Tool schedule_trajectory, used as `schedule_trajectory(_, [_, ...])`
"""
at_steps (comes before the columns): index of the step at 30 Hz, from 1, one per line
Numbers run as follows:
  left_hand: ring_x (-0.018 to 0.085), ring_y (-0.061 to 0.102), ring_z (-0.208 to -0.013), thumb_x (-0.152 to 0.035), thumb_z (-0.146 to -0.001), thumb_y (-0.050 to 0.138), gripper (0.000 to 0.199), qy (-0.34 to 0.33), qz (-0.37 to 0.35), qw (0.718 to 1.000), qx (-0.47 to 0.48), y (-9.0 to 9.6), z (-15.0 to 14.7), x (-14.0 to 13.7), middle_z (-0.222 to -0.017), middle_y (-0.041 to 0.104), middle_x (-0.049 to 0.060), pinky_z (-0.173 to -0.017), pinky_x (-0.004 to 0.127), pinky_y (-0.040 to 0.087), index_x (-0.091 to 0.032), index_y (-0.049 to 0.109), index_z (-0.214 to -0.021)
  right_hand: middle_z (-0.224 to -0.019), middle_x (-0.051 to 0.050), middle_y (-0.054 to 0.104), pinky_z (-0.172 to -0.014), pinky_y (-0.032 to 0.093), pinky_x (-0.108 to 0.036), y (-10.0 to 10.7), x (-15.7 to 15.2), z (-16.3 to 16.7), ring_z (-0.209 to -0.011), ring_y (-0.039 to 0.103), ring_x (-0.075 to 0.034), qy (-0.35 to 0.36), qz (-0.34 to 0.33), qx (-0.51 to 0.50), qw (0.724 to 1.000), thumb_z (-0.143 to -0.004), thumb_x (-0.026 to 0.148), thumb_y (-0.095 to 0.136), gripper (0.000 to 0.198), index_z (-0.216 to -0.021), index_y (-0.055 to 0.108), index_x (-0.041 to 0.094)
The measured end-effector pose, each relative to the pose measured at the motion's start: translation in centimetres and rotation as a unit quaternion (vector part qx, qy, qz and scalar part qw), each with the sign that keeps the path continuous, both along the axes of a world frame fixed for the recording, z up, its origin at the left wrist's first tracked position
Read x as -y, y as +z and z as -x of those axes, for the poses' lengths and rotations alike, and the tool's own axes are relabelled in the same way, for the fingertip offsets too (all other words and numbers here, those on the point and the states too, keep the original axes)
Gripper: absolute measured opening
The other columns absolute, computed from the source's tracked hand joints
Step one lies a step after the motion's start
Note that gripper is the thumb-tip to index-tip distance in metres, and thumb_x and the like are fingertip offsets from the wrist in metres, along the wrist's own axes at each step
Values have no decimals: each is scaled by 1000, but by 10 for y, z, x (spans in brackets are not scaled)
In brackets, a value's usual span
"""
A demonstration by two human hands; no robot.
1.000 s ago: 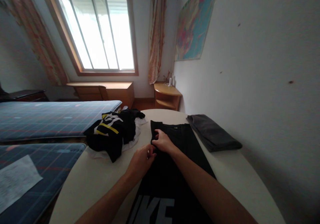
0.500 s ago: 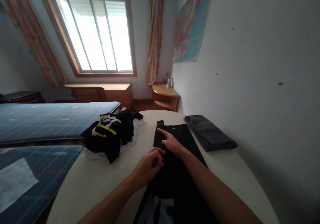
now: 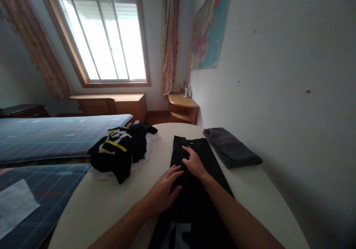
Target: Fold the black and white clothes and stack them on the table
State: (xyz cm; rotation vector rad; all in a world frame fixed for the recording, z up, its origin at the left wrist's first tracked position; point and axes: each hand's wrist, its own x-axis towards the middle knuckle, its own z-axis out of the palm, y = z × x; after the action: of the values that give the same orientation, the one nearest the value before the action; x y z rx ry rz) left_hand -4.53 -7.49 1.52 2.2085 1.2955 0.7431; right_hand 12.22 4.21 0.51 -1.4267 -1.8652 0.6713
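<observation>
A black garment, seemingly a T-shirt (image 3: pixel 198 212), lies lengthwise on the round white table (image 3: pixel 91 208), its long side edges folded in and a grey print near me. My left hand (image 3: pixel 167 188) rests on its left edge, fingers spread and flat. Farther up, my right hand (image 3: pixel 194 163) touches the fabric with the forefinger stretched out, below the collar end. Neither hand grips the cloth. To the right lies a folded dark grey cloth (image 3: pixel 232 148). A rumpled pile of black clothing (image 3: pixel 133 145) with yellow and white print sits at the left, over something white.
Blue plaid mattresses (image 3: pixel 55 136) stand left of the table, one bearing a white paper sheet (image 3: pixel 16 206). Beyond are a wooden desk (image 3: pixel 133 104) under the window and a corner shelf (image 3: pixel 183 100). A white wall (image 3: pixel 278 112) runs along the right.
My left hand has uncurled and flattened onto the garment's edge. My right hand has shifted slightly right and down, and the raised flap at the top left now lies flatter.
</observation>
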Motion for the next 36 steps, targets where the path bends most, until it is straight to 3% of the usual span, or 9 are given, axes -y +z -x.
schedule_trajectory(3, [26, 28, -149, -26, -92, 56, 51, -17, 9, 999, -41, -3, 1, 0, -157, 40, 5, -122, 51, 27, -26, 51, -143, -157, -12, 37, -113, 36, -32, 2, 4, -3, -137, 45, -23, -28, -44, 84, 995, -76, 11, 50, 62, -137, 59, 13])
schedule_trajectory(7, [29, 24, -150, -30, -92, 58, 53, -26, 14, 996, -85, -2, 1, 2, -158, 37, 6, -122, 52, 26, -25, 50, -144, -158, -10, 37, -115, 31, -41, 5, 14, -7, -139, 40, -28, -10, -46, 209, 977, -90, 31, 51, 49, -137, 60, 21])
schedule_trajectory(11, [29, 24, -150, -29, -92, 58, 53, -26, 9, 995, -100, -2, 1, 2, -158, 37, 8, -121, 53, 25, -23, 50, -144, -162, -10, 30, -118, 12, -57, -2, 20, -8, -149, 21, -33, 29, 16, 293, 956, -99, 50, 39, 58, -152, 40, 28])
schedule_trajectory(16, [28, 23, -150, -32, -94, 56, 51, -15, 12, 995, -96, -8, 6, -3, -159, 35, 8, -121, 52, 24, -23, 50, -144, -166, -10, 15, -118, 2, -59, -5, 12, -4, -153, 5, -32, 63, 60, 323, 942, -101, 52, 29, 64, -159, 21, 25])
schedule_trajectory(21, [26, 34, -146, -37, -98, 49, 45, 49, -7, 995, -89, -8, 17, -9, -156, 42, 8, -120, 45, 29, -22, 54, -140, -167, -8, 12, -119, 0, -57, 0, -12, 4, -153, 2, -30, 64, 84, 318, 942, -101, 55, 26, 67, -159, 18, 24])
schedule_trajectory(26, [26, 54, -128, -38, -96, 50, 37, 125, -18, 987, -100, 10, 21, -7, -139, 59, 9, -111, 40, 40, -22, 61, -128, -166, -8, 12, -119, 0, -57, -1, -43, 11, -153, 5, -31, 41, 90, 313, 945, -101, 56, 25, 67, -159, 19, 24])
schedule_trajectory(31, [30, 62, -114, -40, -84, 63, 51, 175, 36, 972, -152, 25, 22, 3, -128, 63, 10, -96, 40, 48, -21, 55, -131, -166, -9, 16, -119, 1, -56, -5, -65, 15, -152, 7, -31, 15, 60, 301, 952, -101, 55, 27, 65, -158, 23, 24])
schedule_trajectory(36, [32, 65, -110, -36, -83, 62, 63, 187, 105, 956, -198, 29, 27, 7, -130, 62, 15, -93, 40, 49, -16, 45, -140, -163, -9, 28, -119, 7, -52, -6, -69, 12, -151, 17, -28, 3, 21, 281, 960, -101, 55, 29, 61, -154, 34, 25])
